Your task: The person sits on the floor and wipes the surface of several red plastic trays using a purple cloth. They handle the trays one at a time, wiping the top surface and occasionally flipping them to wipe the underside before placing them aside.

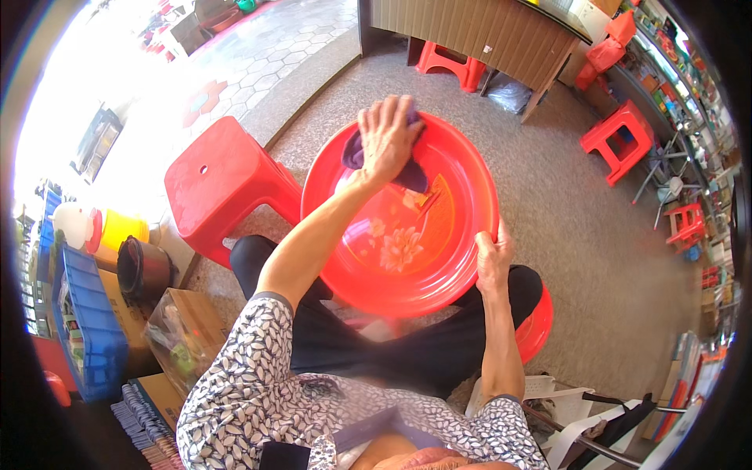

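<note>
A large red plastic basin [405, 294] with a flower pattern on its bottom is tilted over my lap, its inside facing me. At the far rim, my left hand [385, 132] presses a dark purple cloth [414, 176] against the inner wall. Part of the cloth is hidden under the palm and fingers. My right hand [494, 258] grips the basin's right rim, thumb on the near side; the other fingers are mostly hidden behind the rim.
A red plastic stool [214, 176] stands close left of the basin. Beside my right knee shows part of another red basin [536, 326]. Cartons, a black bucket [144, 267] and a blue crate [91, 329] crowd the left. A wood-panelled counter [464, 29] stands ahead; shelves line the right.
</note>
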